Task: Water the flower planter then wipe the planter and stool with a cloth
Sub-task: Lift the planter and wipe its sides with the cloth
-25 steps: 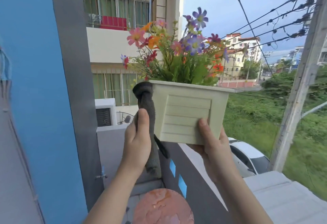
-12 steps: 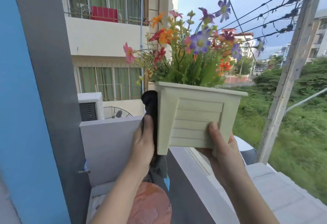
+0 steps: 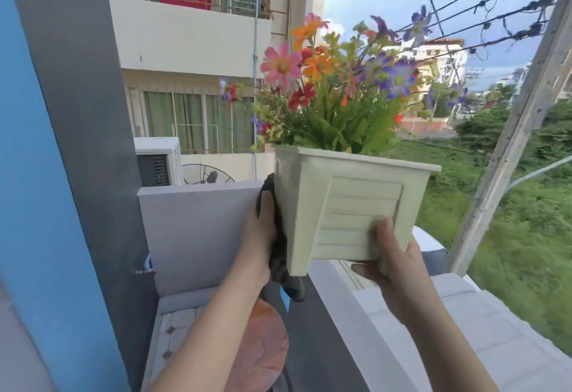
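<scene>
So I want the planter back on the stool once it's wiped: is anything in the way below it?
Partly. The stool sits low, below and left of the planter. The left hand and its forearm cross above the seat, and the cloth hangs over it. The right hand holds the planter's base. Nothing lies on the visible part of the seat.

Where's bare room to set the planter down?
The round stool top below the left hand is bare, though partly hidden by that arm. The grey wall ledge left of the planter is bare. Around the cloth is crowded.
</scene>
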Demonstrator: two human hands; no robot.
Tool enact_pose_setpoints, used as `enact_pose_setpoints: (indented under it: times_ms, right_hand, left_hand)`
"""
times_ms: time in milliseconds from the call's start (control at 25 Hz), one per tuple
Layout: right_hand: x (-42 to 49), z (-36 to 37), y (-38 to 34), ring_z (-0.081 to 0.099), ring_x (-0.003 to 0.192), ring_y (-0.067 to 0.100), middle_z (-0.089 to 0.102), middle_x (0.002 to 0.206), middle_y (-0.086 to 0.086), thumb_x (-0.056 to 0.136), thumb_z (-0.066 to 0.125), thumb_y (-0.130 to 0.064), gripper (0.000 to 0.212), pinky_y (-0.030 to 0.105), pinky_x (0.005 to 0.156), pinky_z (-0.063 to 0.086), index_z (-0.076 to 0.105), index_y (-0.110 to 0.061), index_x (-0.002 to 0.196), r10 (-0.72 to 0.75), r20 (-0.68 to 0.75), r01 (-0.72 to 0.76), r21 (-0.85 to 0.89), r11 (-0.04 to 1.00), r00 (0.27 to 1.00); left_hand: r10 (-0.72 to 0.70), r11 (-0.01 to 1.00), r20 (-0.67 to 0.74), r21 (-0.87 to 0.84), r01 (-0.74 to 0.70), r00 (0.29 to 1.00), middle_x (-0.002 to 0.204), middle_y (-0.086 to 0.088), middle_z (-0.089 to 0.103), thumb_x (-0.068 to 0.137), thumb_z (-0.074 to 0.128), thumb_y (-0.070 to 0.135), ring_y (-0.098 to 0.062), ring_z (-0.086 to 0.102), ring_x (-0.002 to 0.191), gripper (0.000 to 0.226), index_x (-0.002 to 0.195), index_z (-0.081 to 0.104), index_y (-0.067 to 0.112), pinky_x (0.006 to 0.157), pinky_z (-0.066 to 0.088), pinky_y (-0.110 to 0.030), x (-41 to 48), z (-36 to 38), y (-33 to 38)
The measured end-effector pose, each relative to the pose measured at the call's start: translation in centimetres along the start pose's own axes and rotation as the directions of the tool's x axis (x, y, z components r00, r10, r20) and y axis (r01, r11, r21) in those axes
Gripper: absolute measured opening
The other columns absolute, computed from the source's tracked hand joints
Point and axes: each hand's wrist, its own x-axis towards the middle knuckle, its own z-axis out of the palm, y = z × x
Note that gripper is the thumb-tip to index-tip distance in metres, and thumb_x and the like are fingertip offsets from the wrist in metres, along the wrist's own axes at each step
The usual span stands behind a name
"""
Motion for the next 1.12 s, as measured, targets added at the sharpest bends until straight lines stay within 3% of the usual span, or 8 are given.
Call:
enact_pose_setpoints:
  times_ms: [120,280,360,520,640,720,800,1120]
  right_hand:
    - [0.4,0.3,1.9,0.070,0.090,0.006,0.073,0.101,-0.012,0.047,0.075,-0.071,0.082,0.025,0.063,0.057,0.056,-0.028,0.114,0.008,-0.011,-0.008,0.010,1.000,1.000]
    - [2.4,1.8,5.0,0.070,0.093,0.009,0.072,0.104,-0.008,0.071,0.067,-0.056,0.046,0.026,0.064,0.057,0.058,-0.032,0.108,-0.006,-0.138,0.006,-0.001,1.000,0.990]
    - [3.6,2.5,6.7,0.069,0.097,0.012,0.072,0.105,-0.008,0.074,0.065,-0.051,0.041,0.028,0.067,0.057,0.059,-0.031,0.110,0.007,-0.193,-0.010,-0.016,1.000,0.981]
    - [6.2,3.8,10.7,0.068,0.098,0.012,0.070,0.105,-0.010,0.055,0.074,-0.068,0.070,0.028,0.069,0.057,0.059,-0.032,0.113,-0.008,-0.308,-0.012,-0.063,0.998,0.951]
    - [7.5,3.7,14.7,0.067,0.102,0.015,0.068,0.111,-0.006,0.064,0.072,-0.060,0.066,0.033,0.072,0.058,0.056,-0.029,0.119,-0.018,-0.378,-0.022,-0.101,0.995,0.925]
    - [8.0,2.8,17.7,0.067,0.099,0.014,0.069,0.105,-0.012,0.072,0.072,-0.053,0.048,0.034,0.071,0.058,0.057,-0.032,0.113,-0.018,-0.422,-0.038,-0.125,0.991,0.907]
    - [8.0,1.7,20.1,0.065,0.099,0.017,0.069,0.098,-0.018,0.083,0.066,-0.034,0.024,0.038,0.072,0.060,0.058,-0.038,0.106,-0.027,-0.465,-0.058,-0.168,0.984,0.885]
    - [9.1,-5.3,31.2,0.058,0.114,0.034,0.065,0.103,-0.013,0.070,0.062,-0.048,0.038,0.062,0.088,0.049,0.055,-0.043,0.107,0.010,-0.574,-0.176,-0.235,0.956,0.819]
  left_hand:
    - [0.018,0.998,0.026,0.058,-0.019,1.000,0.115,-0.004,0.067,0.096,0.036,0.046,-0.022,0.064,0.102,0.042,0.124,0.058,0.022,0.091,0.051,-0.041,1.1,-0.8,-1.5]
    - [-0.289,0.944,0.134,-0.124,0.305,0.948,0.064,-0.004,0.069,0.092,0.045,0.050,-0.016,0.066,0.057,0.044,0.107,0.064,0.013,0.060,0.054,-0.026,4.7,-3.1,-3.2]
    - [-0.324,0.946,0.075,0.041,0.321,0.943,0.065,-0.009,0.068,0.093,0.044,0.048,-0.018,0.065,0.053,0.047,0.101,0.065,0.007,0.059,0.053,-0.025,6.7,-4.3,-4.5]
    - [-0.190,0.923,-0.025,0.337,0.187,0.981,0.096,-0.003,0.067,0.086,0.028,0.069,-0.017,0.063,0.085,0.064,0.107,0.065,0.021,0.084,0.045,-0.025,8.6,-6.2,-5.8]
    - [0.161,0.841,0.223,0.479,-0.252,0.961,0.101,0.014,0.061,0.085,0.033,0.067,-0.005,0.057,0.094,0.059,0.120,0.060,0.028,0.080,0.038,-0.019,8.4,-6.4,-6.9]
    - [0.243,0.732,0.353,0.545,-0.410,0.904,0.103,0.015,0.060,0.074,0.047,0.069,-0.002,0.056,0.097,0.066,0.129,0.052,0.033,0.084,0.043,-0.020,9.5,-6.4,-9.0]
    - [0.204,0.702,0.364,0.593,-0.395,0.909,0.101,0.012,0.063,0.069,0.057,0.065,-0.004,0.059,0.095,0.067,0.130,0.051,0.036,0.085,0.048,-0.027,11.0,-6.6,-12.2]
    - [0.146,0.665,0.433,0.622,-0.412,0.889,0.117,0.000,0.062,0.073,0.057,0.057,-0.015,0.058,0.107,0.071,0.130,0.052,0.016,0.088,0.046,-0.031,15.6,-5.1,-24.2]
